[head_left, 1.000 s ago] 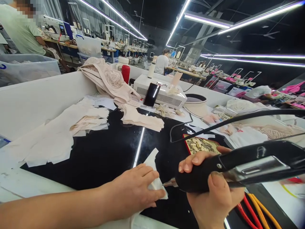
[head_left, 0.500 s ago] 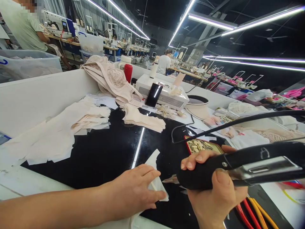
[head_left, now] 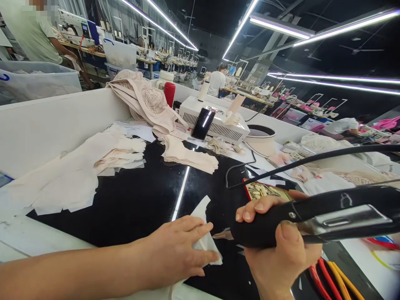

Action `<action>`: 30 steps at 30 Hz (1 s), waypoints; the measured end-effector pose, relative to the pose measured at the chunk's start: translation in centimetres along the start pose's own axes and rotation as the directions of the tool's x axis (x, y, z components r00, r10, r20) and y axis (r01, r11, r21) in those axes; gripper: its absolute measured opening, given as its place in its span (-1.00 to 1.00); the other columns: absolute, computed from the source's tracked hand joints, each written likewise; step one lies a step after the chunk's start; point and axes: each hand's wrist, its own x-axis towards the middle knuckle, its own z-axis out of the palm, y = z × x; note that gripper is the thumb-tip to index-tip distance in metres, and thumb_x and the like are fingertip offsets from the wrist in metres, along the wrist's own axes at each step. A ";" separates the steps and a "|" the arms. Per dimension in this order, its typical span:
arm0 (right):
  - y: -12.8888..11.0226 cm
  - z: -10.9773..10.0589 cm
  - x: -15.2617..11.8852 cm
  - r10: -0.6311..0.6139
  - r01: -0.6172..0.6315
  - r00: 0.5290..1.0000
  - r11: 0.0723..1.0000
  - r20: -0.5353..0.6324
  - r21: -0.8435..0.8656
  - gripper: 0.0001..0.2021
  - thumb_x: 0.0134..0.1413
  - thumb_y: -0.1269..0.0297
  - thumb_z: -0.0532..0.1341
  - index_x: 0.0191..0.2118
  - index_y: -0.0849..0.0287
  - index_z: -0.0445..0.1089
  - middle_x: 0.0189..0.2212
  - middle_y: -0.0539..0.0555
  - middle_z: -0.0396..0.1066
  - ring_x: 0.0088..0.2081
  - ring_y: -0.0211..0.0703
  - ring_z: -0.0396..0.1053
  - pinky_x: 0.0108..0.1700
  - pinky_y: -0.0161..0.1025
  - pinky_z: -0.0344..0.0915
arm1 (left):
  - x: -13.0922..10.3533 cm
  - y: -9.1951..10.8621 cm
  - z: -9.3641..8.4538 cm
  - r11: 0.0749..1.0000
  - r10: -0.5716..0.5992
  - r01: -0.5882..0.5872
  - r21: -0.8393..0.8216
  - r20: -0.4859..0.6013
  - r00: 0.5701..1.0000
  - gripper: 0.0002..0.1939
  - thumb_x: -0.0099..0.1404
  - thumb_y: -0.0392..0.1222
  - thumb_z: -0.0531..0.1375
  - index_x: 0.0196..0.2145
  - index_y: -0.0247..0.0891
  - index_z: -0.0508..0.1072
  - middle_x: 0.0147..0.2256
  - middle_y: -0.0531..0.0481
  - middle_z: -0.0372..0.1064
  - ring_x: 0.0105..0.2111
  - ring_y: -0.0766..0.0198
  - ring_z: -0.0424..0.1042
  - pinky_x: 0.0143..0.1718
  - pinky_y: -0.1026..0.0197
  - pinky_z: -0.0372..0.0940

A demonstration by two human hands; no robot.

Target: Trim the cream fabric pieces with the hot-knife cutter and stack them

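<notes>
My left hand (head_left: 181, 252) lies on a small cream fabric piece (head_left: 202, 211) over the black work surface, its fingers stretched out and spread. Part of the fabric is hidden under the hand and wrist. My right hand (head_left: 286, 254) is wrapped around a black corded hot knife (head_left: 328, 218), thumb by its silver lever. The knife's pointed, copper-coloured tip (head_left: 222, 235) points left, close to the fabric's right edge; whether it touches cannot be told. A dark cable (head_left: 306, 160) arcs above the tool.
Cream cut pieces lie at left (head_left: 75, 171), with a smaller stack (head_left: 189, 157) at centre. Behind are beige bras (head_left: 146, 98), a phone (head_left: 203, 123) and a white vented box (head_left: 218, 125). A red-rimmed tin (head_left: 246, 187) and red and orange handles (head_left: 339, 281) are at right.
The hands and the hot knife keep nearly the same pose over the fabric. The view has shifted very slightly, and the right hand sits a touch further left.
</notes>
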 end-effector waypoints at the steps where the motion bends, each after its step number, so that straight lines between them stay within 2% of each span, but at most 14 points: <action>1: 0.0 0.0 0.0 0.004 -0.004 1.000 1.000 0.002 0.004 -0.60 0.06 0.19 0.48 0.00 0.05 0.41 -0.46 -0.11 0.46 -0.55 -0.19 0.39 -0.53 -0.21 0.44 | 0.0 0.0 0.0 1.000 -0.007 0.007 -0.006 0.005 1.000 -0.57 0.55 0.06 0.29 0.29 0.01 0.44 0.39 -0.28 0.26 0.37 -0.04 0.33 0.30 -0.06 0.38; 12: -0.5 -0.3 -0.3 -0.004 0.004 1.000 1.000 -0.001 0.009 -0.60 0.07 0.22 0.47 0.01 0.05 0.41 -0.45 -0.10 0.46 -0.55 -0.19 0.39 -0.53 -0.21 0.43 | 0.0 0.1 -0.4 1.000 -0.016 0.016 0.010 -0.012 1.000 -0.57 0.51 0.06 0.34 0.26 0.01 0.48 0.39 -0.25 0.29 0.33 -0.07 0.39 0.28 -0.06 0.38; 17: -0.3 -0.3 -0.5 0.003 -0.003 1.000 1.000 0.001 0.003 -0.59 0.08 0.20 0.47 0.02 0.06 0.40 -0.44 -0.10 0.46 -0.54 -0.19 0.41 -0.52 -0.21 0.43 | -0.2 0.2 -0.2 1.000 -0.010 0.010 0.013 -0.013 1.000 -0.57 0.55 0.05 0.29 0.30 0.01 0.43 0.39 -0.30 0.26 0.37 -0.07 0.34 0.30 -0.10 0.37; 23: 0.1 0.0 -0.5 -0.023 0.023 1.000 1.000 0.005 -0.006 -0.61 0.11 0.19 0.47 0.01 0.06 0.39 -0.44 -0.10 0.46 -0.55 -0.20 0.42 -0.50 -0.21 0.43 | 0.0 0.2 -0.7 1.000 -0.024 0.024 0.004 0.013 1.000 -0.59 0.56 0.06 0.27 0.29 0.05 0.42 0.39 -0.28 0.26 0.36 -0.07 0.36 0.26 -0.08 0.40; 30: 0.4 0.0 -0.6 -0.027 0.027 0.999 1.000 0.019 0.009 -0.62 0.13 0.20 0.46 0.02 0.05 0.40 -0.41 -0.10 0.48 -0.52 -0.21 0.43 -0.48 -0.22 0.45 | -0.2 0.2 -0.7 1.000 -0.013 0.014 0.026 -0.037 0.999 -0.59 0.55 0.06 0.28 0.28 0.04 0.45 0.38 -0.25 0.28 0.33 -0.07 0.38 0.29 -0.04 0.34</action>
